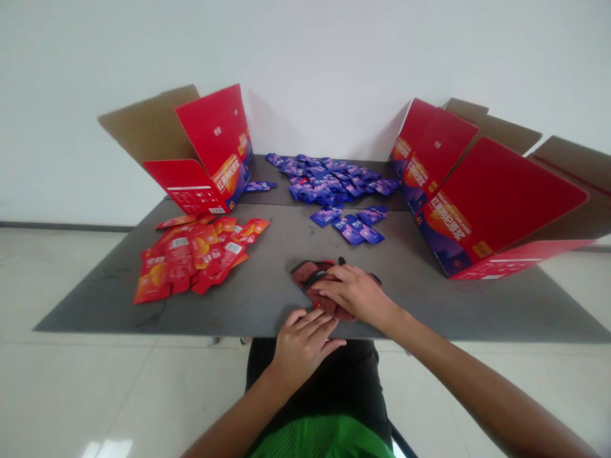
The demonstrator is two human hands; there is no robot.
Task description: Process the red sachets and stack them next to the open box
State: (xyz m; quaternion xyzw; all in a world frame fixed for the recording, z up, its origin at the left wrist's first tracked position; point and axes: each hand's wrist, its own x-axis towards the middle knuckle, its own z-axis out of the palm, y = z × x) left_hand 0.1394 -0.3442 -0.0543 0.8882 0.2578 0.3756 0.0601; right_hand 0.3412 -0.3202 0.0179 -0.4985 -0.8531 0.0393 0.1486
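Observation:
My right hand (356, 294) lies flat on a dark red cloth item (310, 278) with a black strap near the table's front edge, fingers stretched over it. My left hand (303, 340) rests at the front edge just below the cloth, fingers extended and apart, touching its near end. A pile of red-orange sachets (195, 254) lies to the left. Blue-purple sachets (329, 178) are heaped at the back middle, and a few more blue sachets (353, 226) lie nearer.
The dark grey table (429, 299) stands against a white wall. An open red carton (210, 152) with brown flaps lies tipped at the back left. Two open red cartons (482, 203) lie on the right. Tiled floor surrounds the table.

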